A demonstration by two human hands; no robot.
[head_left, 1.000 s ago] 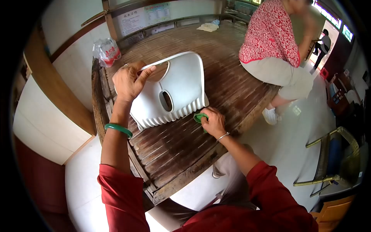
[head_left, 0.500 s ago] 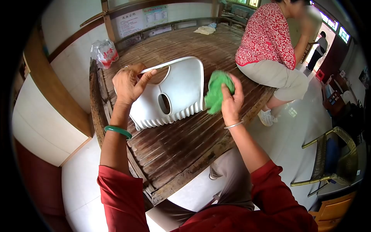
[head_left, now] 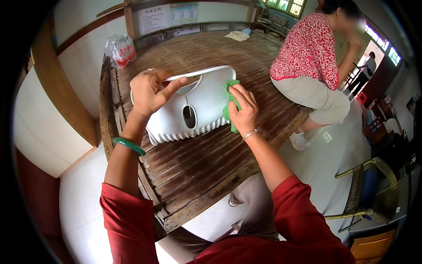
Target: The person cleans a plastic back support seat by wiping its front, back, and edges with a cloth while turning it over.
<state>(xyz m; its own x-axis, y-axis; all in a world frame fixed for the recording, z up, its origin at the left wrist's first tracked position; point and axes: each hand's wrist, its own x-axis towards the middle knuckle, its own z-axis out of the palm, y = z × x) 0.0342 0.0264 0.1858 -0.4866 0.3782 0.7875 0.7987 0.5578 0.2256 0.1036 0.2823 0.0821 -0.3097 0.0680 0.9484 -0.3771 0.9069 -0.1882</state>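
A white moulded plastic piece, shaped like a low footstool (head_left: 213, 94), stands tilted on the bamboo platform, with an oval hole in its face and a ribbed lower edge. My left hand (head_left: 149, 90) is closed around its upper rim at the left. In my right hand (head_left: 245, 108) is a crumpled green cloth (head_left: 231, 105), pressed against the stool's right side. The fingers of that hand lie bent over the cloth and hide part of it.
The slatted bamboo platform (head_left: 189, 171) has a raised wooden edge. At its back left sits a plastic-wrapped pack (head_left: 120, 50); a pale cloth (head_left: 237, 35) lies farther back. A seated person (head_left: 303, 57) is at the right, near a chair (head_left: 369, 189).
My right hand has moved left with the green cloth, from beside the stool onto its right side. My left hand keeps its hold on the rim.
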